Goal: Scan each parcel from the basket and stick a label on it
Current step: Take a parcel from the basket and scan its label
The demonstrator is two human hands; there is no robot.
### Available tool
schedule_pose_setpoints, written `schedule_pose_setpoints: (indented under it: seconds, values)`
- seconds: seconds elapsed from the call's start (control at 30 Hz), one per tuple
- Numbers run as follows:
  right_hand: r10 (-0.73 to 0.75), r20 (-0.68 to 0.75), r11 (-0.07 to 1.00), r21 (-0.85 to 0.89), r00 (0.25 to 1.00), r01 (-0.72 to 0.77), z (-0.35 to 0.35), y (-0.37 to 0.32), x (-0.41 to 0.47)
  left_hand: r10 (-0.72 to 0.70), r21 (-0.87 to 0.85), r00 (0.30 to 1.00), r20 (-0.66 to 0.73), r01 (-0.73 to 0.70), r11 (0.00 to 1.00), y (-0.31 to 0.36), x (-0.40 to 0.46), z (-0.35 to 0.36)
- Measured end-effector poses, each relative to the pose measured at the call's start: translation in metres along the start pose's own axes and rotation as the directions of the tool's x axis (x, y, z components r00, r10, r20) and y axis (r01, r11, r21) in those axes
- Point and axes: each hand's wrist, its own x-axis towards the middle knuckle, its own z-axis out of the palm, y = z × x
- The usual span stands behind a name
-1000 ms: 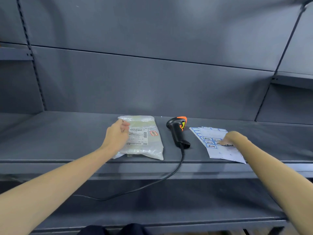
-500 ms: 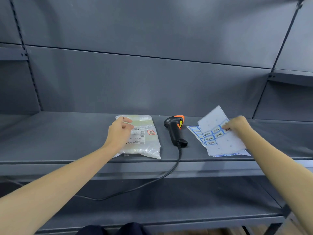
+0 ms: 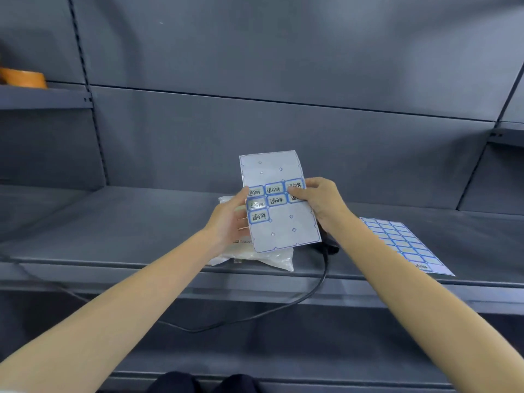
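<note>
A label sheet (image 3: 279, 222) with several blue-framed handwritten labels is held upright above the shelf between both hands. My left hand (image 3: 229, 219) holds its left edge, thumb on the front. My right hand (image 3: 320, 199) pinches its right edge, thumb on a label in the top row. Behind and below the sheet, a clear plastic parcel (image 3: 255, 258) lies on the grey shelf (image 3: 113, 222), mostly hidden. The scanner is hidden behind the sheet and my right wrist; only its black cable (image 3: 317, 287) shows, hanging over the shelf edge.
A second label sheet (image 3: 402, 242), full of blue-framed labels, lies flat on the shelf at the right. An orange tape roll (image 3: 22, 78) sits on a higher shelf at the far left. A lower shelf runs beneath.
My right hand lifted the label sheet off the shelf and brought it left over the parcel. My left hand left the parcel and took the sheet's left edge.
</note>
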Motion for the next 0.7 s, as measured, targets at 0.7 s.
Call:
schedule_pose_setpoints:
  seconds: [0.7]
  values:
    - [-0.556,0.554,0.248,-0.602,0.620,0.759,0.046,0.038,-0.030,0.036,0.099,0.990,-0.138,-0.022,0.995,0.000,-0.003,-0.017]
